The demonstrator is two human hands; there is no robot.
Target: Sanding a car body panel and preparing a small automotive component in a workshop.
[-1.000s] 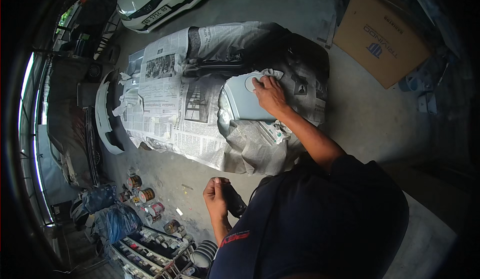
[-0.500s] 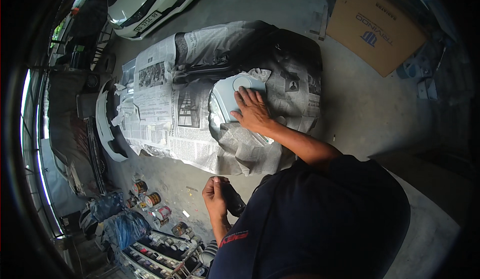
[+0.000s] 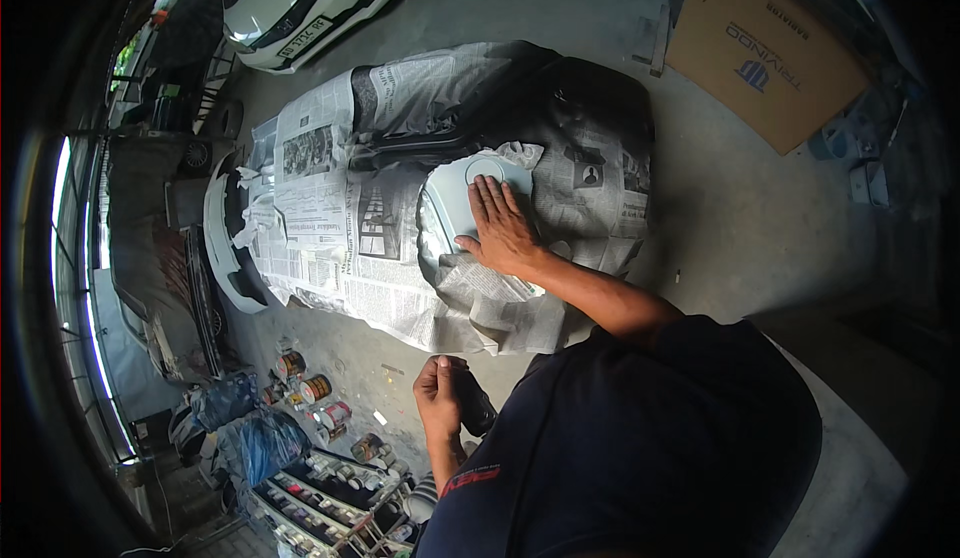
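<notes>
Sheets of newspaper (image 3: 330, 253) cover a large car-body shape in front of me. A pale grey-blue painted panel (image 3: 452, 193) shows through an uncovered patch, with a round outline near its top. Flat against this panel lies my right hand (image 3: 505, 228), its fingers stretched out over the lower edge of the round outline. My left hand (image 3: 438, 393) is low, near my body and apart from the newspaper, with its fingers pinched together. A dark, shiny thing (image 3: 475, 405) shows just beside it; whether the hand holds it I cannot tell.
A white car (image 3: 300, 8) stands at the far left, and a big cardboard box (image 3: 765, 53) at the far right. A white bumper (image 3: 225, 243) sits by the covered shape's left end. Paint cans (image 3: 315, 388) and a rack of small containers (image 3: 340, 498) are at lower left.
My right hand has shifted slightly left and down on the pale panel, its fingers now closer together. My left hand keeps its pinch. The whole view has moved slightly.
</notes>
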